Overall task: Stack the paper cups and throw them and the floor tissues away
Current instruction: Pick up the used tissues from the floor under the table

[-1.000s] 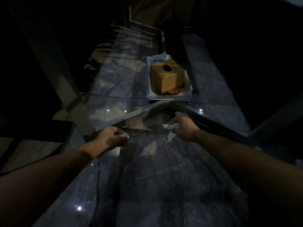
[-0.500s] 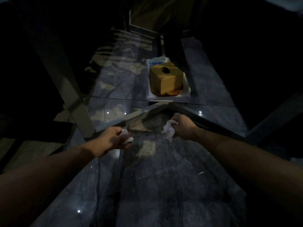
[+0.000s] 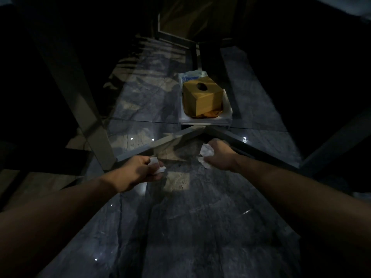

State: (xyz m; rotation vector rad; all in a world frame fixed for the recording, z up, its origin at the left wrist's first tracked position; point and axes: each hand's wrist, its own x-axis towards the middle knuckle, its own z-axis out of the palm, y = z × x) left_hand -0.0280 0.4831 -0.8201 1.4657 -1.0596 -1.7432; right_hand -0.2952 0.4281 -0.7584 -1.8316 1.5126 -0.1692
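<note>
A: Near the wooden tissue box, what did the hands do?
B: Left hand clutched a tissue; rt hand gripped a crumpled tissue wad, both nearer than the box.

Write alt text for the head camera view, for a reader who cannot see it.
Two bare arms reach out over a dim, dark marble floor, the left hand and the right hand each closed on a crumpled white tissue. Beyond them a yellow-brown tissue box with a round top hole sits on a white tray.
</note>
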